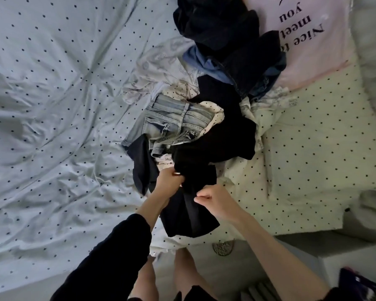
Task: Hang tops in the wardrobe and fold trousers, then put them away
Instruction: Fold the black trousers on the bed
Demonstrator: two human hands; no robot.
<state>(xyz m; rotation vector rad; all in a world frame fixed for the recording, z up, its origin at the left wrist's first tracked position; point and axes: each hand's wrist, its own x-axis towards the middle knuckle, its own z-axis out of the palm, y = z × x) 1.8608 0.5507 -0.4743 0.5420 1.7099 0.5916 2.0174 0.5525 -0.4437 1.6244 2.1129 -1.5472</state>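
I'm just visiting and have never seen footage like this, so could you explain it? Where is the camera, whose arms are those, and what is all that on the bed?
No machine here: a person wears one wide-angle camera on the head, looking down, so the arms are that person's own, and the picture bends at the edges. The left hand and the right hand both grip a black garment, drawn toward the bed's near edge. Behind it lies a heap of clothes: light blue jeans, dark clothes and pale patterned pieces. They rest on a dotted bedsheet. A pink pillow with printed words sits at the top right. Whether the black piece is a top or trousers cannot be told.
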